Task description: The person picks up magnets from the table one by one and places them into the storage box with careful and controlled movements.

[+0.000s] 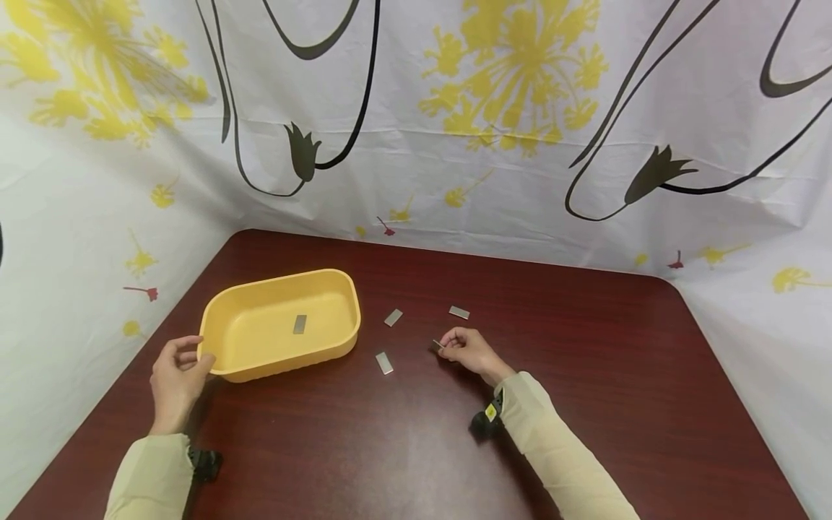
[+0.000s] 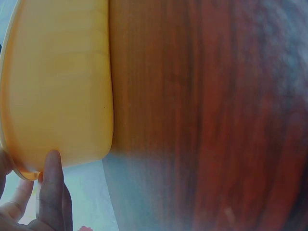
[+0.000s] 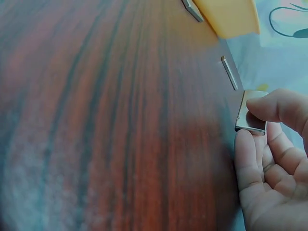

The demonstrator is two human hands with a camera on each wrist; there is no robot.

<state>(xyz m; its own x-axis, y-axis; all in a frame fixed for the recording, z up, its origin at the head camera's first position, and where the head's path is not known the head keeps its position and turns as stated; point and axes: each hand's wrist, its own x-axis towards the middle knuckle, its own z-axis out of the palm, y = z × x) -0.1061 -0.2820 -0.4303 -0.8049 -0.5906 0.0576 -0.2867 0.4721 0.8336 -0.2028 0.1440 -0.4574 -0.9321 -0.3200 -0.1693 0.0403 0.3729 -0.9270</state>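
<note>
While both hands are occupied in the head view, the left hand point(image 1: 177, 379) has its fingers curled at the near-left corner of a yellow, round-cornered rectangular plastic tray point(image 1: 253, 334), presumably to steady it; one silver flat metal plate point(image 1: 300, 324) lies inside, to the right of those fingers; the right hand point(image 1: 471, 352) pinches a small silver rectangular metal piece point(image 1: 438, 347) over the dark red-brown wooden tabletop point(image 1: 585, 347); of three loose silver plates point(image 1: 458, 313), one lies just beyond those fingers, two to their left, towards the tray.

In the left wrist view, one finger lies against the tray's outer wall, others at its rim, so little gap shows.

In the right wrist view, the thumb covers the piece's broad face, fingers support it beneath, parted only by its thickness; this probably keeps it from slipping; whether it touches the tabletop, I cannot tell.
</note>
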